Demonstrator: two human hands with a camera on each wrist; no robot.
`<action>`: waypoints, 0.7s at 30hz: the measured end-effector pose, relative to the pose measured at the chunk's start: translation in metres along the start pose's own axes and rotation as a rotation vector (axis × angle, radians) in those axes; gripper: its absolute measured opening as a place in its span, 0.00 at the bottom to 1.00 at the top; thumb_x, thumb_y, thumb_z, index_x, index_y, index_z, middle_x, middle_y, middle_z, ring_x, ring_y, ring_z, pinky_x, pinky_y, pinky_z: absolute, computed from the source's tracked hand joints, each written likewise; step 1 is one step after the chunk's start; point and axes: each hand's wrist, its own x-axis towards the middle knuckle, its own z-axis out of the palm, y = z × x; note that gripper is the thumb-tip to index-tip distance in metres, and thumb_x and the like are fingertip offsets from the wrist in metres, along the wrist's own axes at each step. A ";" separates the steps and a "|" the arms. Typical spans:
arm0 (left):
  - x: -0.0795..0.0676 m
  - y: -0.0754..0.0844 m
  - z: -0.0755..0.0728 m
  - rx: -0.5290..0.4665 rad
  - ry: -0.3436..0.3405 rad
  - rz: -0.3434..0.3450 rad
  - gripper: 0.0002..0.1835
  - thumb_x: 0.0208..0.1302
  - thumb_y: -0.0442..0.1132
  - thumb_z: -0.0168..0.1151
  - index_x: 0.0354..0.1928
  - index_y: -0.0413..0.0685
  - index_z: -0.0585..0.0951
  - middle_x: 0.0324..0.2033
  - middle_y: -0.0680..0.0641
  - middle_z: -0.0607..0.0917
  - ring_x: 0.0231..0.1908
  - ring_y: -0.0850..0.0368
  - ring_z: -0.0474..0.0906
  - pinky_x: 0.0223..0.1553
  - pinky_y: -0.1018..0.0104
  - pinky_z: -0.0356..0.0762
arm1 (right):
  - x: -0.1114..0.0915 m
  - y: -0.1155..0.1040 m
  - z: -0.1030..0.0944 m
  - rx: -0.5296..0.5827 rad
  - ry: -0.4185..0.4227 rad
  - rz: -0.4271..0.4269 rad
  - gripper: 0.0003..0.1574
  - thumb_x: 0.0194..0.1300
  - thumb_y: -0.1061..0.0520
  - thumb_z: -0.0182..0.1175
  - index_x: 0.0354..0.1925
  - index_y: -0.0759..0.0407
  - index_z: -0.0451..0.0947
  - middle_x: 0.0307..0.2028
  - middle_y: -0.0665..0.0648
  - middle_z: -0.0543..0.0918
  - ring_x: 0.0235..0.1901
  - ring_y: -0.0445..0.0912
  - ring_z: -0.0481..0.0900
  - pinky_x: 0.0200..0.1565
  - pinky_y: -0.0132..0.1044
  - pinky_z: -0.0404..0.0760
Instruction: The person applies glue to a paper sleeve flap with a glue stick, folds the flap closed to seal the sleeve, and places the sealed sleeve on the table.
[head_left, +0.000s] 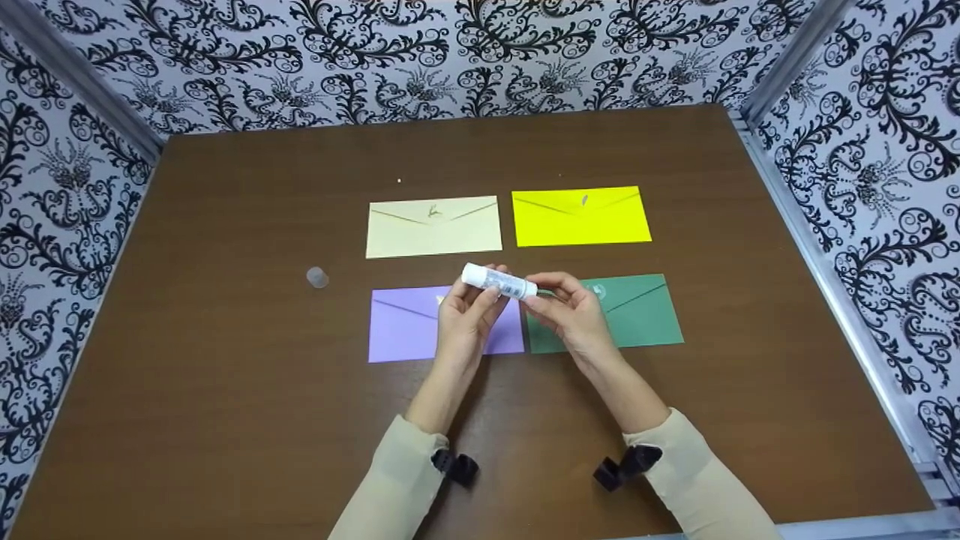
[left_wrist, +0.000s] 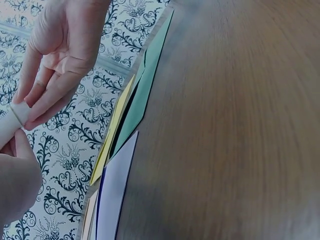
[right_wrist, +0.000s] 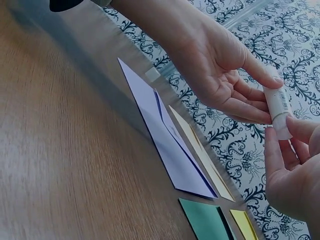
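A white glue stick (head_left: 499,281) with a printed label is held above the envelopes by both hands. My left hand (head_left: 469,311) grips its tube between thumb and fingers. The thumb and fingers of my right hand (head_left: 574,315) pinch its right end. Below the left hand lies a lilac envelope (head_left: 401,330), partly covered by it. The right hand hides part of a green envelope (head_left: 645,315). In the right wrist view the glue stick (right_wrist: 278,102) is tilted between both hands.
Behind these lie a cream envelope (head_left: 435,236) and a yellow envelope (head_left: 581,225), flaps up. A small translucent cap-like piece (head_left: 317,277) stands to the left on the brown table (head_left: 225,375). Patterned panels (head_left: 375,60) border the table at the back and sides.
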 end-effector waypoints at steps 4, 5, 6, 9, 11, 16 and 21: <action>-0.001 0.001 0.000 0.003 -0.008 0.006 0.18 0.66 0.20 0.52 0.58 0.28 0.72 0.48 0.47 0.85 0.51 0.58 0.84 0.59 0.59 0.81 | 0.000 0.000 0.000 0.018 -0.017 -0.008 0.17 0.63 0.72 0.63 0.51 0.63 0.78 0.46 0.56 0.84 0.46 0.46 0.85 0.54 0.42 0.85; -0.001 0.001 0.000 0.003 -0.012 0.007 0.18 0.66 0.20 0.52 0.58 0.28 0.72 0.48 0.47 0.85 0.51 0.58 0.84 0.59 0.59 0.81 | -0.001 0.000 0.000 0.028 -0.024 -0.004 0.17 0.64 0.71 0.62 0.51 0.62 0.78 0.47 0.56 0.83 0.46 0.46 0.85 0.54 0.41 0.85; -0.001 0.001 0.000 0.003 -0.014 0.007 0.18 0.66 0.20 0.52 0.59 0.29 0.71 0.48 0.47 0.84 0.51 0.58 0.83 0.60 0.59 0.81 | -0.001 -0.001 0.000 0.040 -0.031 0.001 0.18 0.65 0.71 0.61 0.53 0.62 0.77 0.48 0.56 0.83 0.46 0.46 0.85 0.53 0.39 0.85; -0.002 0.002 0.000 0.012 -0.023 0.002 0.20 0.67 0.21 0.52 0.61 0.28 0.70 0.50 0.47 0.84 0.52 0.58 0.83 0.60 0.59 0.80 | -0.001 -0.002 0.000 0.072 -0.053 0.020 0.18 0.69 0.69 0.56 0.57 0.64 0.74 0.50 0.56 0.82 0.48 0.46 0.85 0.53 0.38 0.86; -0.002 0.002 -0.001 0.019 -0.029 -0.001 0.21 0.68 0.21 0.52 0.62 0.27 0.69 0.50 0.47 0.84 0.53 0.58 0.83 0.60 0.60 0.80 | -0.002 -0.002 0.000 0.088 -0.065 0.043 0.19 0.72 0.67 0.54 0.59 0.66 0.73 0.51 0.57 0.81 0.49 0.46 0.85 0.53 0.38 0.85; -0.002 0.001 -0.001 0.019 -0.036 -0.001 0.22 0.68 0.22 0.54 0.63 0.26 0.68 0.50 0.47 0.85 0.53 0.58 0.83 0.60 0.61 0.80 | -0.002 -0.003 0.000 0.053 -0.089 0.111 0.21 0.76 0.60 0.52 0.61 0.70 0.71 0.48 0.56 0.83 0.44 0.46 0.87 0.51 0.37 0.86; -0.002 0.000 -0.002 0.035 -0.039 0.004 0.23 0.67 0.21 0.54 0.63 0.23 0.67 0.51 0.43 0.85 0.51 0.58 0.84 0.59 0.62 0.81 | -0.001 -0.003 -0.002 0.025 -0.077 0.151 0.18 0.75 0.58 0.53 0.58 0.68 0.74 0.42 0.56 0.85 0.40 0.45 0.88 0.48 0.35 0.87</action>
